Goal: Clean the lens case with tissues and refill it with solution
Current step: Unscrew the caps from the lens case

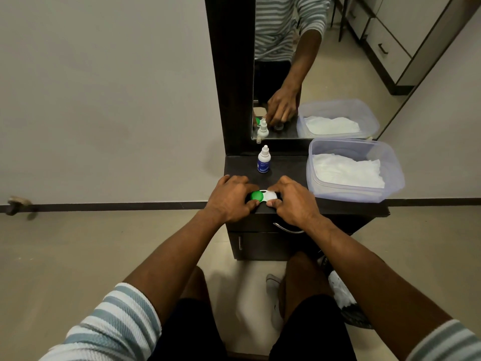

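Observation:
A lens case (263,196) with one green cap and one white cap lies near the front edge of a dark cabinet top (289,166). My left hand (230,198) grips the green side between thumb and fingers. My right hand (291,199) grips the white cap the same way. A small solution bottle (263,160) with a white nozzle and blue label stands upright just behind the case. White tissues (347,170) lie in a clear plastic tub (390,175) at the right of the top.
A mirror (325,61) in a dark frame rises behind the cabinet top and reflects the bottle, tub and a hand. Below the top is a drawer with a metal handle (287,228). A dark bin with white paper (346,300) stands on the floor by my right leg.

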